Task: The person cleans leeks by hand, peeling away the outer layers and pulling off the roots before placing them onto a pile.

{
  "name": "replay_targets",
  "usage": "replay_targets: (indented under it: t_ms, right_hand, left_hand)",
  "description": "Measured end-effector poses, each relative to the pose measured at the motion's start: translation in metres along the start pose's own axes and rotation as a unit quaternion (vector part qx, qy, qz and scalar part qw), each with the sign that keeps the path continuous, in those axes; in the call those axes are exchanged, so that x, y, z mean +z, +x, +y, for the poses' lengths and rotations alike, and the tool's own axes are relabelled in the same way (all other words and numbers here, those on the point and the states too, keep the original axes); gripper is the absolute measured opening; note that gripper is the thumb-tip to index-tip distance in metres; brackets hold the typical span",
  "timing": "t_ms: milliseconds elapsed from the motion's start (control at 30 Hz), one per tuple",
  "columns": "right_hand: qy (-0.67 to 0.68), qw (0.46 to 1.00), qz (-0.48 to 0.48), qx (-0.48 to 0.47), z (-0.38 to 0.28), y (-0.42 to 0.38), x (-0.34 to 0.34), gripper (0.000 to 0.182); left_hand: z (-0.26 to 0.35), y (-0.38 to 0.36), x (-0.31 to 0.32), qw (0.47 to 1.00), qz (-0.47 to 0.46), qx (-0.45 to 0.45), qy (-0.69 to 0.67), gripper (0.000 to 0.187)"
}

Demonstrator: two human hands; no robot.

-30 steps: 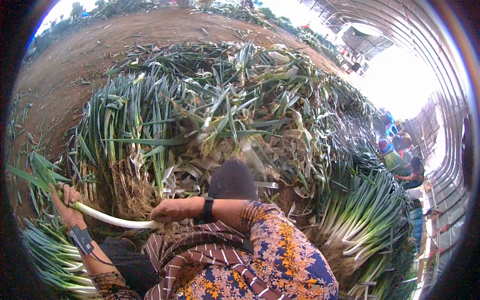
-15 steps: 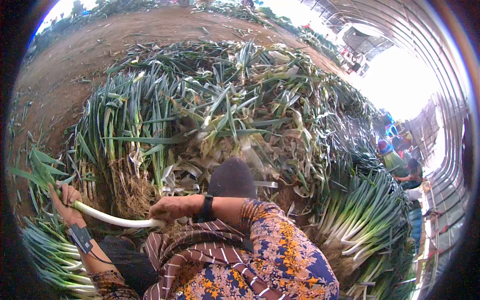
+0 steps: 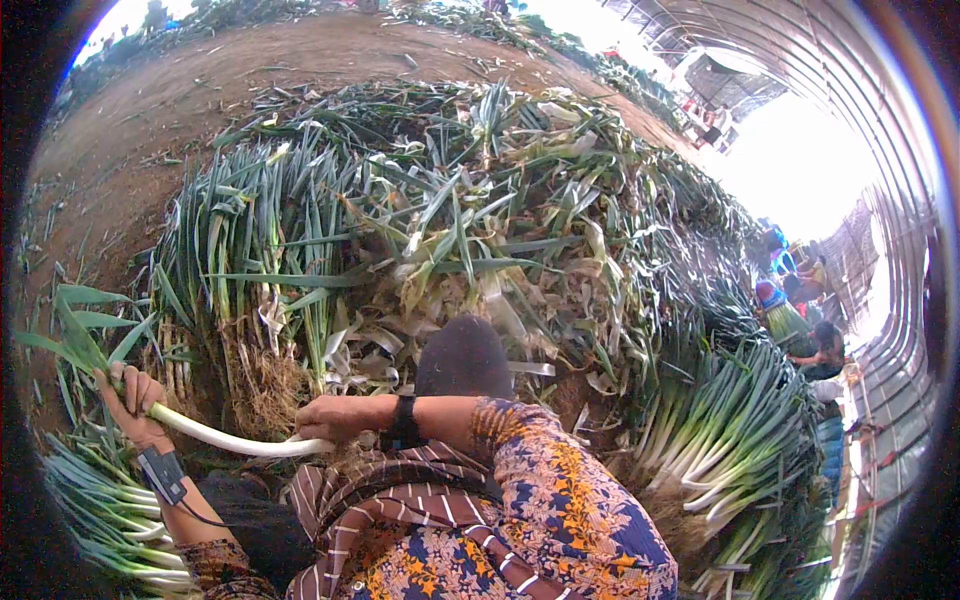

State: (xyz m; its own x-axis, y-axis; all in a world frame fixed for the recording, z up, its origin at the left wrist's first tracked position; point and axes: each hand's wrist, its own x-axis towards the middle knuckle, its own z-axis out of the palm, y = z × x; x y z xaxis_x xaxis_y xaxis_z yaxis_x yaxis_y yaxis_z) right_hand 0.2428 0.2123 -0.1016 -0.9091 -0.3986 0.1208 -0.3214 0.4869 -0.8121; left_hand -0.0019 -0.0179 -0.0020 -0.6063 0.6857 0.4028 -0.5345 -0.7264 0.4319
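A leek (image 3: 240,440) with a long, bent white shank lies across in front of my body. My left hand (image 3: 138,402) is closed round it where the green leaves (image 3: 78,330) begin, and these fan out beyond my fist. At the root end, my right hand (image 3: 340,417) is closed with its fingers curled down against the white shank; its fingertips are partly hidden. Brown roots show just below that hand. Cleaned leeks (image 3: 130,525) with white ends lie stacked beside my left forearm.
Untrimmed leeks with rooty ends (image 3: 265,385) stand bunched ahead on the left. Stripped leaves (image 3: 500,240) cover the ground in the middle. Another pile of leeks (image 3: 710,450) lies to the right. A co-worker (image 3: 825,350) sits at the far right under the arched roof frame.
My right hand has shifted slightly, with its fingers lower on the root end. The green leaves at my left hand have swung up and spread; the left hand stays nearly still.
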Motion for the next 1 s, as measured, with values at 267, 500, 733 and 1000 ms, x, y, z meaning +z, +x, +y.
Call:
replay_targets:
  t_ms: [267,500,733,1000]
  right_hand:
    - [-0.052,0.97,0.118,0.206,0.026,-0.007,-0.005,0.025]
    - [-0.093,0.916,0.239,0.308,0.032,-0.021,-0.047,0.031]
    - [-0.075,0.916,0.307,0.245,0.044,-0.03,-0.056,0.025]
    - [-0.114,0.905,0.263,0.313,0.043,-0.027,-0.055,0.031]
  left_hand:
    - [0.0,-0.001,0.005,0.999,0.027,0.037,0.0,0.034]
    - [0.009,-0.006,-0.002,0.982,0.149,0.112,0.023,0.026]
    - [0.013,-0.007,-0.003,0.963,0.236,0.128,-0.028,0.028]
    - [0.009,-0.007,-0.009,0.904,0.388,0.167,-0.071,0.032]
